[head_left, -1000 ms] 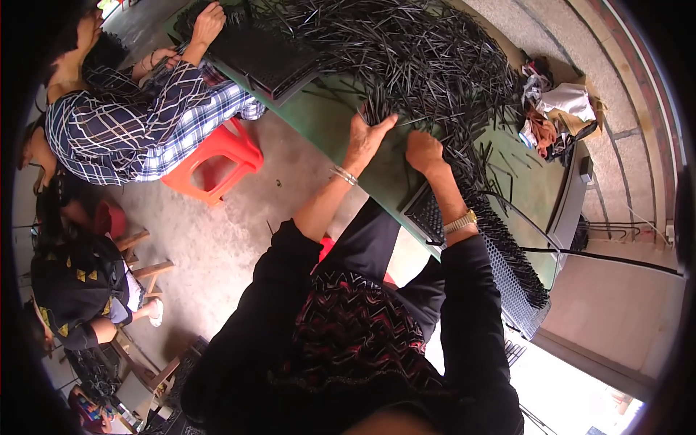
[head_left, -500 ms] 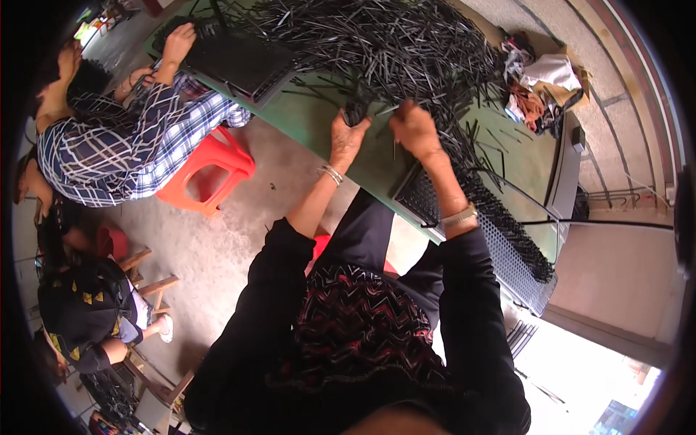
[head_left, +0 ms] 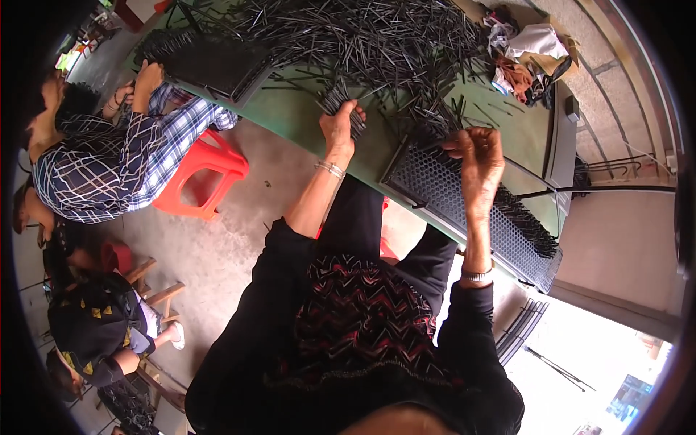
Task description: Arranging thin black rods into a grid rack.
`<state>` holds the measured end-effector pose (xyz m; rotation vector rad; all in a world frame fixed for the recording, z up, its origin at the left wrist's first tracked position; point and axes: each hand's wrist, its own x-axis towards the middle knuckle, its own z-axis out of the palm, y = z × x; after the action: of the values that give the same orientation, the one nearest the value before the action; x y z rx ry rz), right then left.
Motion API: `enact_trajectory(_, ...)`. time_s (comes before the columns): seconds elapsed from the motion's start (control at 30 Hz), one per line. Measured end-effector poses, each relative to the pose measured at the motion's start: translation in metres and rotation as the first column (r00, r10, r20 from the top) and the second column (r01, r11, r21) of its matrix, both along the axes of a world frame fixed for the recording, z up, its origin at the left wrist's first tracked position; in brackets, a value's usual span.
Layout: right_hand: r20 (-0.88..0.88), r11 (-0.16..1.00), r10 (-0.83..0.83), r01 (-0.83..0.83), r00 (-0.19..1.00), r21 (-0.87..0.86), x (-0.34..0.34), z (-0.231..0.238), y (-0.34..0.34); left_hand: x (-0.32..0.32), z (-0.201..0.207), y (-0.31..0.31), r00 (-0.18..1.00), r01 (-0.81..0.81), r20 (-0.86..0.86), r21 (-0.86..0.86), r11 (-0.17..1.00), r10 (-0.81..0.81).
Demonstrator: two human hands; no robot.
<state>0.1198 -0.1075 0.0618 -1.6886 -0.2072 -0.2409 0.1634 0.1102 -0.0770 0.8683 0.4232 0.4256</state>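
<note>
- Left hand [head_left: 339, 125]: we log it clamped on a bundle of black sticks [head_left: 341, 98], which fans out above the fist over the near edge of the green surface [head_left: 304, 116].
- Right hand [head_left: 478, 156]: we log it raised over the perforated black tray [head_left: 449, 185], fingers pinched together on a few thin black sticks; the two hands stand well apart.
- Perforated black tray: it lies on the surface's near edge, its far right part filled with rows of upright black sticks.
- Loose stick pile [head_left: 377, 36]: we note a large black heap spread over the surface beyond both hands.
- Second black tray [head_left: 214, 65]: at the surface's left end, touched by a co-worker's hand [head_left: 151, 75] from a plaid sleeve.
- Red stool [head_left: 203, 170]: on the floor beside the co-worker.
- Crumpled cloths [head_left: 525, 54]: at the surface's far right.
</note>
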Motion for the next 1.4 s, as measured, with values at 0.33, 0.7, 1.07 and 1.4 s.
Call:
enact_trajectory(0.33, 0.222, 0.898, -0.110, 0.193, 0.969, -0.395, -0.014, -0.028, 0.015, -0.089, 0.080, -0.037, 0.872, 0.429, -0.002, -0.476, 0.768, -0.489)
enact_trajectory(0.7, 0.342, 0.729, -0.013, 0.243, 0.940, -0.640, -0.019, -0.034, 0.011, -0.147, 0.097, -0.085, 0.783, 0.527, -0.123, -0.389, 0.755, -0.610)
enact_trajectory(1.07, -0.381, 0.907, 0.127, -0.262, 0.916, -0.329, -0.039, 0.010, -0.015, -0.156, 0.103, -0.090, 0.700, 0.582, -0.196, -0.399, 0.708, -0.686)
enact_trajectory(1.4, -0.222, 0.994, 0.039, -0.059, 0.974, -0.087, -0.028, 0.004, -0.017, -0.151, 0.096, -0.082, 0.719, 0.610, -0.171, -0.309, 0.730, -0.674)
